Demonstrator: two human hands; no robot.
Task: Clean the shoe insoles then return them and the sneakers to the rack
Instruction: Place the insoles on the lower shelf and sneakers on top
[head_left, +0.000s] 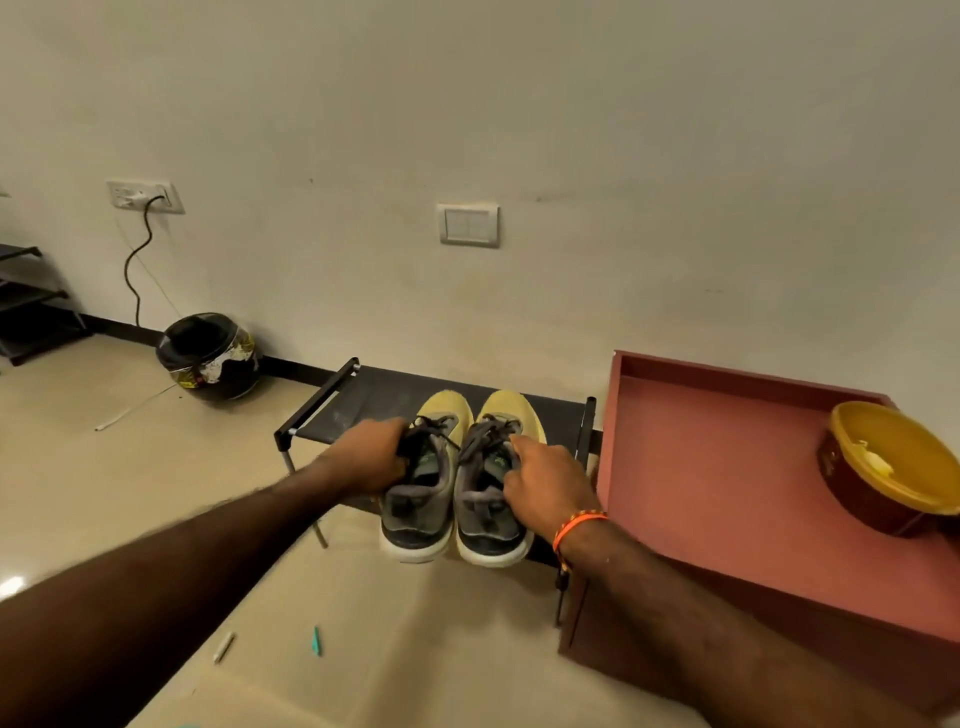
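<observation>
Two yellow and grey sneakers stand side by side on the top shelf of a low black rack (358, 389), toes toward the wall. My left hand (371, 457) grips the left sneaker (423, 499) at its collar and laces. My right hand (545, 486), an orange band at its wrist, grips the right sneaker (491, 512) at its collar. The heels of both shoes overhang the rack's front edge. The shoes' openings are partly covered by my hands, so I cannot see the insoles clearly.
A red-brown table (727, 467) stands right of the rack, with a yellow bowl (893, 462) on it. A black helmet (210, 356) lies on the floor at the left by the wall. A second dark rack (31, 301) is at far left. Small objects (317, 640) lie on the floor.
</observation>
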